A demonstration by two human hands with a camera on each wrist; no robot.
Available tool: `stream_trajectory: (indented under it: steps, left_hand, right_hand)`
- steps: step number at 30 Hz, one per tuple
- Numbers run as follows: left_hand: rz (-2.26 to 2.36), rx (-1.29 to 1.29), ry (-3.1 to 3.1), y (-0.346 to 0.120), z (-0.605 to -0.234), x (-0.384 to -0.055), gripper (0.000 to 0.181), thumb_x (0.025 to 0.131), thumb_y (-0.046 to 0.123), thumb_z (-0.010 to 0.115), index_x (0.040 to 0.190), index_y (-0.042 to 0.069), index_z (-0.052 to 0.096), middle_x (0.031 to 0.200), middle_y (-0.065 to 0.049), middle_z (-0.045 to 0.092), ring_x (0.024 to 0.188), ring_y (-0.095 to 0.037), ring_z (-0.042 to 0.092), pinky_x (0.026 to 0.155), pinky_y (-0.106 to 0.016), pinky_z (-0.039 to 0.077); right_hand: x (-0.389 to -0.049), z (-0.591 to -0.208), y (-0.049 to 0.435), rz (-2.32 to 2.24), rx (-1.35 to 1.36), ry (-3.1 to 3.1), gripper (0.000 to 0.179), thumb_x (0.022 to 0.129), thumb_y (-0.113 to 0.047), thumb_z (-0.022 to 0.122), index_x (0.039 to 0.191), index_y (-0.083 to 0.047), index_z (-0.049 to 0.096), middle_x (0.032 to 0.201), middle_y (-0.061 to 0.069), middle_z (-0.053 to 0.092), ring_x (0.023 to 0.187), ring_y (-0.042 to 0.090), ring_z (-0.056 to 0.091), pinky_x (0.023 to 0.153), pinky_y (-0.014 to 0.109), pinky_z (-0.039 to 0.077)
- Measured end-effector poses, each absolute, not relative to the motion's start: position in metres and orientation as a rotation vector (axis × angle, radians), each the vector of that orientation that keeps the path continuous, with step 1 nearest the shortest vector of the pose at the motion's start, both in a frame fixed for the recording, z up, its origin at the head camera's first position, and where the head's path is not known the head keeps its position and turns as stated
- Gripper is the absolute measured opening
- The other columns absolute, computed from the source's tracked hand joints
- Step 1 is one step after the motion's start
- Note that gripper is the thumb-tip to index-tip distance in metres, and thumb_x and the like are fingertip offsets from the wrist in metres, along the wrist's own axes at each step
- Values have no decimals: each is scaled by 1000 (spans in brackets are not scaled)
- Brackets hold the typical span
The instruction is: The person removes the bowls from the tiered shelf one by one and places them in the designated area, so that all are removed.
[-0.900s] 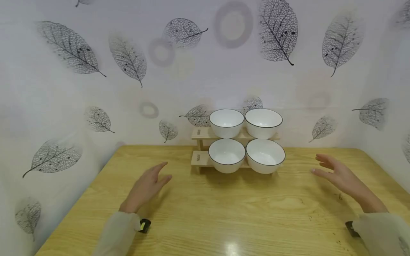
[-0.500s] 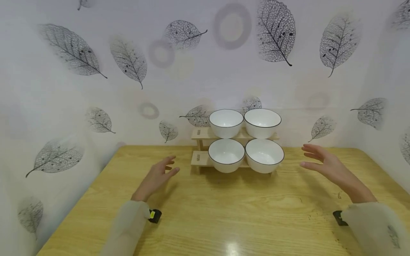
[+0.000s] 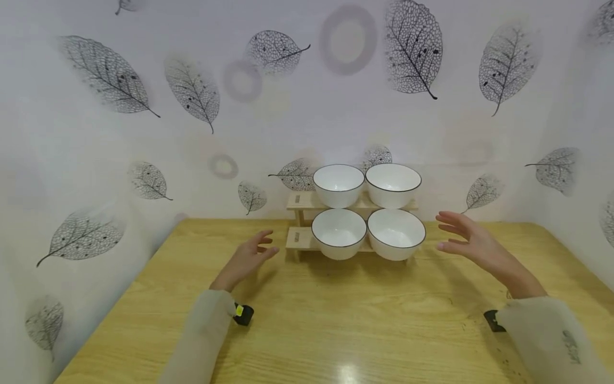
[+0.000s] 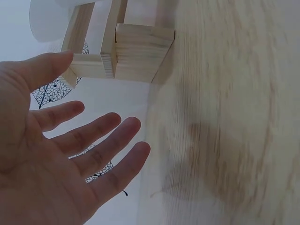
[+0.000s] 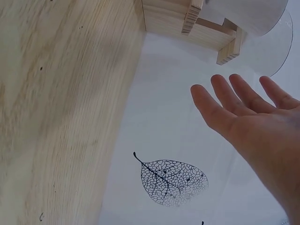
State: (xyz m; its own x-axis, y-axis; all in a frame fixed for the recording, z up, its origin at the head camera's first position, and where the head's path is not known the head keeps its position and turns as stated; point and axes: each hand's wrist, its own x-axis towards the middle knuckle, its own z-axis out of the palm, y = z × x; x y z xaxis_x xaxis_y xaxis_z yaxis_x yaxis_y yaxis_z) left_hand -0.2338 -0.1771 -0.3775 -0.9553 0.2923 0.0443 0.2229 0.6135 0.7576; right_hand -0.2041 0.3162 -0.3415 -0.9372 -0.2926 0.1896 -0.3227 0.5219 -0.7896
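Two white bowls with dark rims, left [image 3: 339, 186] and right [image 3: 393, 186], sit side by side on the upper step of a wooden two-tier rack [image 3: 298, 237]. On the lower step sit two more, a left bowl [image 3: 339, 234] and a right bowl [image 3: 396, 236]. Left of the rack my left hand [image 3: 245, 260] hovers over the table, fingers spread and holding nothing; its palm [image 4: 42, 154] shows in the left wrist view. My right hand [image 3: 472, 248] is raised to the right of the lower right bowl, apart from it, fingers extended and nothing held.
The rack stands near the back edge of a wooden table [image 3: 336, 320]. Behind it hangs a pale wall covering [image 3: 297, 117] with a leaf print, which also runs along both sides. Black wrist devices, left [image 3: 243, 314] and right [image 3: 494, 321], show at the sleeves.
Both hands have moved inward and forward toward the rack, the left one rightward and the right one leftward. The bowls and rack stay where they were.
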Motion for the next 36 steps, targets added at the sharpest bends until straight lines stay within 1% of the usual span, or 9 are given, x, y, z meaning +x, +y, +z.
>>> stream_trajectory:
  steps: [12, 14, 19, 22, 24, 26, 31, 33, 36]
  left_hand:
    - [1380, 440, 2664, -169, -380, -247, 60, 106, 25, 56, 155, 0, 33, 146, -30, 47, 126, -45, 53, 97, -51, 52]
    - [1408, 444, 2648, -167, -380, -249, 60, 106, 25, 57, 155, 0, 32, 146, -30, 47, 126, -46, 53, 97, -51, 52]
    - [1473, 461, 2574, -162, -381, -255, 63, 105, 26, 59, 156, 1, 31, 147, -30, 46, 127, -45, 52, 95, -49, 53]
    - [1483, 448, 2555, -159, -379, -256, 64, 104, 24, 60, 157, 2, 30, 148, -29, 46, 128, -44, 52, 95, -49, 54]
    - [1481, 437, 2550, -158, -379, -257, 65, 104, 23, 60, 157, 3, 29, 148, -29, 45, 128, -44, 52, 96, -50, 53]
    - [1471, 430, 2551, -157, -379, -258, 66, 103, 22, 61, 157, 3, 29, 148, -29, 45, 128, -44, 52, 97, -50, 53]
    - [1503, 425, 2515, -152, -382, -265, 69, 101, 19, 65, 157, 2, 29, 146, -31, 45, 125, -45, 54, 99, -48, 52]
    - [1535, 426, 2488, -149, -383, -267, 69, 100, 17, 65, 157, 2, 29, 145, -32, 45, 123, -45, 55, 99, -48, 52]
    - [1571, 432, 2451, -146, -383, -269, 70, 100, 14, 65, 157, 1, 28, 143, -33, 46, 120, -44, 57, 98, -47, 52]
  right_hand:
    - [-208, -342, 301, 1495, 637, -2670, 76, 94, 0, 69, 154, 10, 23, 154, 34, 31, 135, 54, 32, 94, 9, 41]
    - [-208, -341, 299, 1501, 638, -2681, 77, 94, -1, 69, 154, 9, 22, 155, 34, 31, 136, 53, 32, 97, 13, 43]
    - [-209, -338, 295, 1508, 635, -2702, 80, 94, -2, 70, 155, 8, 19, 156, 33, 28, 138, 53, 32, 107, 47, 43]
    - [-211, -339, 292, 1533, 642, -2697, 81, 94, -2, 70, 155, 8, 19, 157, 33, 27, 138, 53, 31, 106, 44, 45]
    - [-212, -339, 290, 1558, 653, -2686, 80, 94, -2, 70, 155, 9, 19, 158, 32, 26, 138, 53, 31, 103, 29, 47]
    - [-213, -340, 287, 1578, 662, -2682, 80, 94, -2, 70, 155, 9, 19, 158, 33, 24, 139, 54, 29, 103, 26, 45]
    - [-214, -340, 283, 1588, 671, -2691, 83, 93, -2, 70, 155, 9, 17, 158, 33, 23, 140, 55, 27, 109, 59, 36]
    - [-214, -340, 282, 1589, 672, -2694, 84, 93, -3, 71, 156, 8, 17, 158, 32, 23, 140, 54, 27, 107, 64, 32]
    - [-215, -340, 279, 1612, 673, -2686, 86, 92, -3, 72, 156, 8, 16, 159, 31, 22, 141, 52, 26, 109, 53, 39]
